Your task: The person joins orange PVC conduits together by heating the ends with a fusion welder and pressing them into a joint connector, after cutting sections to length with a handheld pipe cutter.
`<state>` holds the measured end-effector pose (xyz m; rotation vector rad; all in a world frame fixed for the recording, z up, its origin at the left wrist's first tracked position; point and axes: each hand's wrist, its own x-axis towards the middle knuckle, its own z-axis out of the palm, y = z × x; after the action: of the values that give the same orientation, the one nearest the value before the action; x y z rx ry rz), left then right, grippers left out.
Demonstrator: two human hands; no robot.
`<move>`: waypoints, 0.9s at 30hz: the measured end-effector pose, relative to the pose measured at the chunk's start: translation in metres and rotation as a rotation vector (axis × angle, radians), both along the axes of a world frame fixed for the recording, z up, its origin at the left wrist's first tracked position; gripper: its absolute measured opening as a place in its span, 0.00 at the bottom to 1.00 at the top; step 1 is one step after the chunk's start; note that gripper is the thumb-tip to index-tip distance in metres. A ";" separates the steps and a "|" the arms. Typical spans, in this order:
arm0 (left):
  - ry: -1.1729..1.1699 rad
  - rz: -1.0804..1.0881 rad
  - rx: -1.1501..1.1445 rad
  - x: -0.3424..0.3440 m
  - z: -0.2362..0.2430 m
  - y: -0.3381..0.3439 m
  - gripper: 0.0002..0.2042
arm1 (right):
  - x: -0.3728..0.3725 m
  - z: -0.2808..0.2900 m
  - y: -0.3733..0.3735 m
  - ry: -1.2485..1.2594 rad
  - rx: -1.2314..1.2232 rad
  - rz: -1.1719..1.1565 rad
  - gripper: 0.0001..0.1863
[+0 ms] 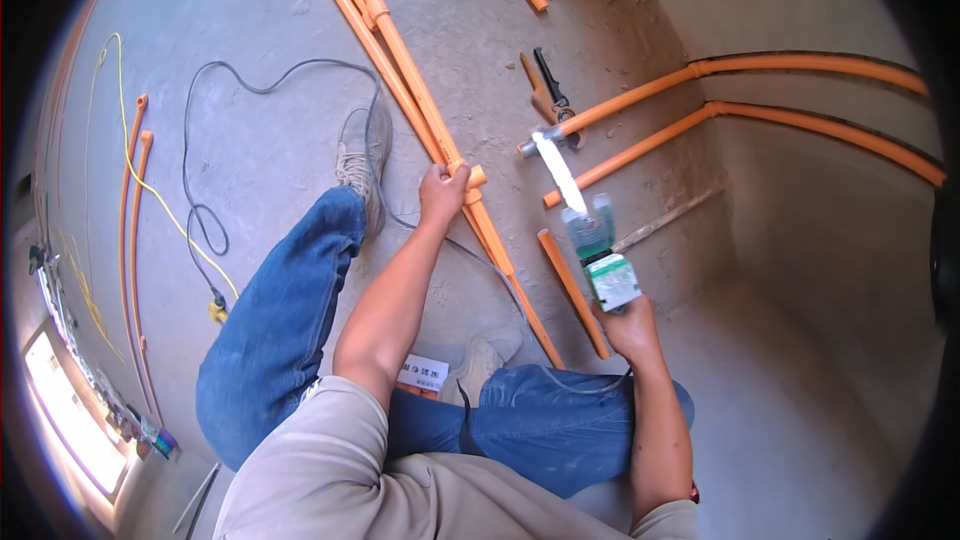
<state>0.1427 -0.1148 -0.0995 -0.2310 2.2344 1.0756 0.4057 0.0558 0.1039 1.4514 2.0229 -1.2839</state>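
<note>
Orange round plastic pipes (416, 90) are lying in a long bundle across the grey concrete floor (270, 40). Two bent orange wall-side pipes (640, 94) are running along the bare grey wall (820, 180), their free ends jutting out one above the other. Beside them, what looks to be a heating tool (612, 280), with a green-and-white body and a long white plate, is pointing away from the person. A brown-and-black-handled cutter (545, 90) is resting on the floor just beyond. The right hand (628, 328) is gripping the tool's near end, while the left hand (443, 195) is clasping the bundle beside an orange tee-shaped fitting (475, 178). Smallest, a grey metal tip (538, 146) is seemingly meeting the upper pipe's end. Heating that end is probably the step in hand; the next move is likely calling for steady alignment and a straight, prompt joining
</note>
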 end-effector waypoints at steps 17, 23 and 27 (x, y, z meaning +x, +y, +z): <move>-0.020 0.098 0.376 0.009 -0.024 -0.031 0.13 | -0.016 -0.056 -0.013 -0.240 -0.090 0.255 0.22; -0.237 0.238 0.519 0.015 -0.003 -0.015 0.15 | -0.017 -0.054 -0.013 -0.218 -0.100 0.176 0.22; -0.256 0.330 0.586 0.019 0.010 -0.004 0.16 | -0.025 -0.046 -0.012 -0.198 -0.142 0.140 0.20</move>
<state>0.1622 -0.1191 -0.0896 -0.4611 1.6050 1.7162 0.3808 0.0437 0.0577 1.2935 1.8315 -1.1527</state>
